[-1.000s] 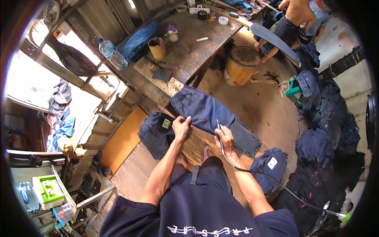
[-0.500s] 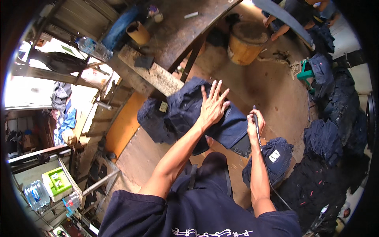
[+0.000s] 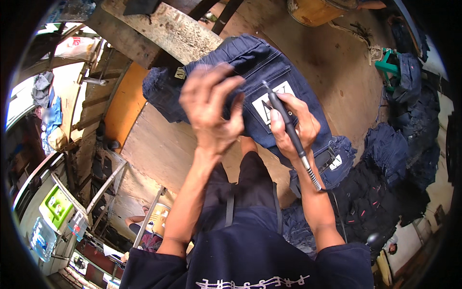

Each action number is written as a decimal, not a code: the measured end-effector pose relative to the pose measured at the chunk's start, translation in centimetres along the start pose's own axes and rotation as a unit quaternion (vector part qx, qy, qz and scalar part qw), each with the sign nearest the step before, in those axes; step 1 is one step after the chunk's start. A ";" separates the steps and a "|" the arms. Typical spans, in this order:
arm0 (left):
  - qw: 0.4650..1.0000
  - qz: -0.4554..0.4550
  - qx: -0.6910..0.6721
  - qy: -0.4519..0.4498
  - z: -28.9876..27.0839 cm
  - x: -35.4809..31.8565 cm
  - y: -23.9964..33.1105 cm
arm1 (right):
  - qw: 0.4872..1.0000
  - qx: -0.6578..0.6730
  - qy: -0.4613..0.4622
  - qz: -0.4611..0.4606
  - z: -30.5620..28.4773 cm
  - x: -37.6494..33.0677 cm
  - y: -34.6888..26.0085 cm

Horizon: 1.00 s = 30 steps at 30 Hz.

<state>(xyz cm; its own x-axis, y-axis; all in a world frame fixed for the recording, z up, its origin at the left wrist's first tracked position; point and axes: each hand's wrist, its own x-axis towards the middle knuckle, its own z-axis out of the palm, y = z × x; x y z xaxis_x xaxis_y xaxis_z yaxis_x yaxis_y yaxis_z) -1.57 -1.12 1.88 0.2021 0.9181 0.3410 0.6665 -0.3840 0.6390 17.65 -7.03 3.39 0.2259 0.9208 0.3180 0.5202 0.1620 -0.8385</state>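
A dark blue denim garment [image 3: 308, 96] with a large white printed patch [image 3: 262, 113] lies over the end of a worn wooden board in front of me. My right hand [image 3: 303, 123] is closed round a black pen-shaped tool [image 3: 288, 123] with a metal tip, a spring-like sleeve and a cord. The tip points away from me, over the denim near the patch; whether it touches cannot be made out. My left hand [image 3: 211, 108], blurred, hovers above the garment's left part, fingers apart and curved, holding nothing visible.
The worn board [image 3: 168, 31] juts from upper left. Ahead is a yellow drum [image 3: 315, 12], with a green stool [image 3: 386, 67] to its right. Dark clothes lie heaped [image 3: 370, 202] along the right. Close by is another blue garment [image 3: 344, 149] with a white patch. Shelving stands left.
My left hand has lifted off the denim and moved left. The garment has shifted so its white patch now shows. My right hand has brought the tool left, over it. The view has tilted down.
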 end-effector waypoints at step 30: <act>0.963 -0.149 -0.211 -0.079 1.1 -1.4 -5.4 | 0.990 -0.009 -0.124 -0.067 1.9 1.7 2.2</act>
<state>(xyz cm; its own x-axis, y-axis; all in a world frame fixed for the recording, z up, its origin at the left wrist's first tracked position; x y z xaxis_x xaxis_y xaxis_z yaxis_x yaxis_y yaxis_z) -4.65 -0.23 -2.81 0.1763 0.9843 0.0110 0.3685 -0.0764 0.9265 17.61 -4.43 1.26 -0.0547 0.9506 0.3056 0.5464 0.2847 -0.7876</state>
